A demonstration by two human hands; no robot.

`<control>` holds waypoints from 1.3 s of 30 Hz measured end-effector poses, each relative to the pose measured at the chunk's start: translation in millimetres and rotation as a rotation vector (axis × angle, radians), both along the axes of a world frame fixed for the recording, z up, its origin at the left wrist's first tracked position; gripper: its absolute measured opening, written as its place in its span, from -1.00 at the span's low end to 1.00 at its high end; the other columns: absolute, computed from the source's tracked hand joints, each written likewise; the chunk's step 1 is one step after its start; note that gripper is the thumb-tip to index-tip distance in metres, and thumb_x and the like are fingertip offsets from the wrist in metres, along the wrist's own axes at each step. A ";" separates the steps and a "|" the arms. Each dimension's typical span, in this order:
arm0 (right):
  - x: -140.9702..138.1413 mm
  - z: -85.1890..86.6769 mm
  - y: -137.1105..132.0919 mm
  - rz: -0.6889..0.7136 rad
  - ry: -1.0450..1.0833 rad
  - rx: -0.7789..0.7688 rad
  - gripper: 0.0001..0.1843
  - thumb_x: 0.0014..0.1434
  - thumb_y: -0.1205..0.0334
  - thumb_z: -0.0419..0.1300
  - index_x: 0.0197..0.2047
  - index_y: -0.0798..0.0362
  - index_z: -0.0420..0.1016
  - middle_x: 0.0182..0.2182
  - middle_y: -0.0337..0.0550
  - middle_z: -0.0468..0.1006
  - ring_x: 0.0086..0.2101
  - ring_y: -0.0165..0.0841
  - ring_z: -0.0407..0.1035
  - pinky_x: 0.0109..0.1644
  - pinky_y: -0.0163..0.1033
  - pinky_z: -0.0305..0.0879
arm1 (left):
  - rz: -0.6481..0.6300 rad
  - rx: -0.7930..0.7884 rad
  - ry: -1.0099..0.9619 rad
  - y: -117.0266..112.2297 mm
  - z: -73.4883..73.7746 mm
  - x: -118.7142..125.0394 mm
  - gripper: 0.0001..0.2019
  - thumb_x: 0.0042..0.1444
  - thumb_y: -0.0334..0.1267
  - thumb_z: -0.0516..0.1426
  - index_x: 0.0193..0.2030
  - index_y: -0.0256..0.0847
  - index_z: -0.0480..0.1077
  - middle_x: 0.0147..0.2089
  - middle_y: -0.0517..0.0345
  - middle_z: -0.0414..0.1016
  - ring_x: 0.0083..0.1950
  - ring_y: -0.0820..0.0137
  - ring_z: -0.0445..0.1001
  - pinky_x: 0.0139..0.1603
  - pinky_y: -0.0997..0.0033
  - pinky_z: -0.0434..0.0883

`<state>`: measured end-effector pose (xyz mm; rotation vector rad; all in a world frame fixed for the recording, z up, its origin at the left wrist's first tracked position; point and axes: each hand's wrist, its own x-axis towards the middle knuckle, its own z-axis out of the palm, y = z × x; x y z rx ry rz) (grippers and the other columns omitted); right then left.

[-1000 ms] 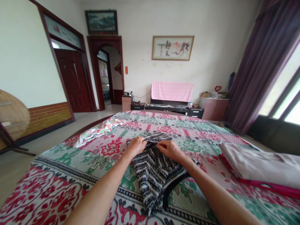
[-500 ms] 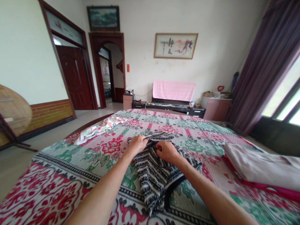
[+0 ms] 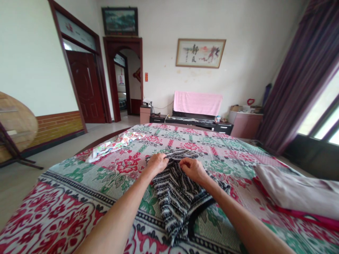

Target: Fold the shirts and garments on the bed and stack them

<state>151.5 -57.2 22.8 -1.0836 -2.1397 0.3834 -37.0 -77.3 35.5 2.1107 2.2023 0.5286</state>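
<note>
A black-and-white striped knit sweater (image 3: 172, 197) lies partly folded and rumpled on the flowered bedspread (image 3: 100, 183), with a dark curved edging at its near right side. At its far left part, my left hand (image 3: 158, 163) is closed, thumb and fingers pinching the knit cloth. My right hand (image 3: 194, 170) sits over the right half of the sweater, fingers curled and pressed together. Its fingertips are partly hidden, and what they hold cannot be made out. Both forearms reach in from the near edge, on either side of the sweater.
A folded pale grey cloth on a red one (image 3: 299, 190) lies on the bed at right. A crumpled white patterned cloth (image 3: 113, 146) is at the far left edge. Beyond the bed stand a low black cabinet (image 3: 159, 120) and a screen under a pink towel (image 3: 197, 102).
My right hand has risen slightly and shifted a little to the right over the sweater. My left hand keeps its pinch in about the same place. The view has shifted slightly.
</note>
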 end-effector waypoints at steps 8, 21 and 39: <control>5.6 -12.9 -3.7 0.263 -0.153 0.238 -0.69 0.00 0.46 0.03 -0.23 0.08 0.51 -0.22 -0.09 0.53 -0.17 -0.33 0.40 -0.03 -0.26 0.29 | -0.002 0.012 -0.018 -0.8 -0.1 -0.6 -0.66 0.18 -0.13 -0.07 -0.18 -0.15 0.51 -0.19 -0.03 0.57 -0.15 0.26 0.51 -0.18 0.40 0.33; 14.3 18.2 -6.0 0.298 -0.212 0.138 -0.60 -0.02 0.49 -0.03 -0.26 0.04 0.57 -0.33 -0.20 0.61 -0.33 -0.40 0.46 -0.18 -0.35 0.31 | -0.223 -0.031 -0.147 -7.4 12.9 -3.3 -0.67 0.03 -0.15 0.10 -0.08 -0.12 0.52 -0.16 0.13 0.59 -0.16 0.34 0.49 -0.18 0.49 0.31; 61.9 4.0 38.3 -0.172 -0.163 -0.114 -0.64 0.24 0.18 -0.08 -0.29 0.05 0.53 -0.37 -0.16 0.57 -0.31 -0.36 0.40 -0.18 -0.32 0.23 | -0.025 0.107 -0.064 -16.8 22.6 -7.1 -0.75 0.06 -0.23 0.00 -0.39 -0.14 0.52 -0.39 0.13 0.53 -0.32 0.38 0.44 -0.31 0.48 0.25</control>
